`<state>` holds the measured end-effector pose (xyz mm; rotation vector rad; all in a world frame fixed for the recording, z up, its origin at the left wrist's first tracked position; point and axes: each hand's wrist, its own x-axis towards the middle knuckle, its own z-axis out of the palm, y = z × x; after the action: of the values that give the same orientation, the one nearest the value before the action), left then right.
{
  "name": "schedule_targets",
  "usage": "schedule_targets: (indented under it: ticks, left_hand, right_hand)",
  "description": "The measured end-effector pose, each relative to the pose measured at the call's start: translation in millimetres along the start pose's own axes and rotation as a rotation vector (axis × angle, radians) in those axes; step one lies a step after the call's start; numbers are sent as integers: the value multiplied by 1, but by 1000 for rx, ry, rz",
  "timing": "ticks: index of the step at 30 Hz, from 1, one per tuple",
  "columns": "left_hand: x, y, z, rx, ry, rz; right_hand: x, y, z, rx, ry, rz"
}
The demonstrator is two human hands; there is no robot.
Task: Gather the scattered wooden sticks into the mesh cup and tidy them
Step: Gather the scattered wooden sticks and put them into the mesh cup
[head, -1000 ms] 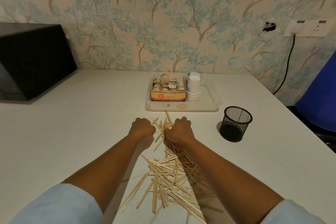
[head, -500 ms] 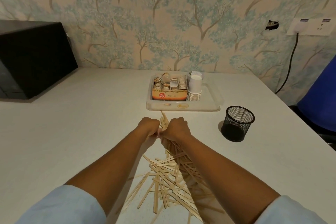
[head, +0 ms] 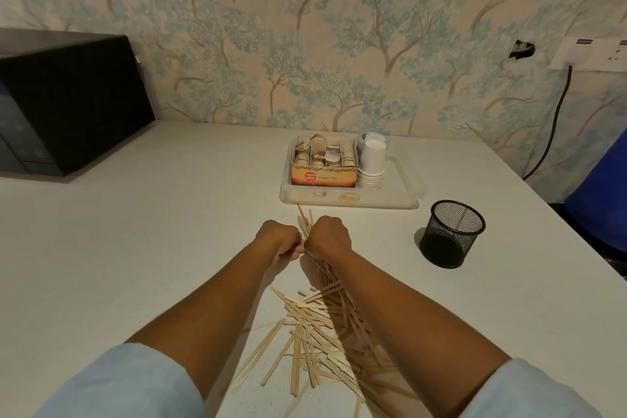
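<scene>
Pretty early in this one, I'd say. Both fists are pressed together at table centre, left hand (head: 279, 238) and right hand (head: 328, 237) squeezing a small bundle of sticks (head: 305, 222) whose tips poke out toward 12 o'clock, just short of the clear tray (head: 403, 202) with the tea box (head: 324, 173) and paper cups (head: 371, 163). The mesh cup (head: 453, 238) sits off at about 3 o'clock from the hands, well apart, and it looks nearly empty, maybe one stick in there, hard to tell through the mesh. The big scattered pile (head: 319, 333) at 6 o'clock, between the forearms, remains loose on the table (head: 135, 248). So most of the gathering is left, plus the tidying.
</scene>
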<state>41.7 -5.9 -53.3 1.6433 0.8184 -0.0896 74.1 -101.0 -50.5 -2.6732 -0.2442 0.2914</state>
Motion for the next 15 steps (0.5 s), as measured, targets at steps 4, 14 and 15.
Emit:
schedule_targets:
  ticks: [4,14,15]
  left_hand:
    - [1,-6,1,-22,10,-17]
    - [-1,4,10,-156,-75,52]
    - [-1,5,11,-176,-118,58]
  right_hand:
    - [3,3,-2,17,7,3]
    - [12,15,-19,249,-52,-152]
    - [11,16,-20,313,-44,-172]
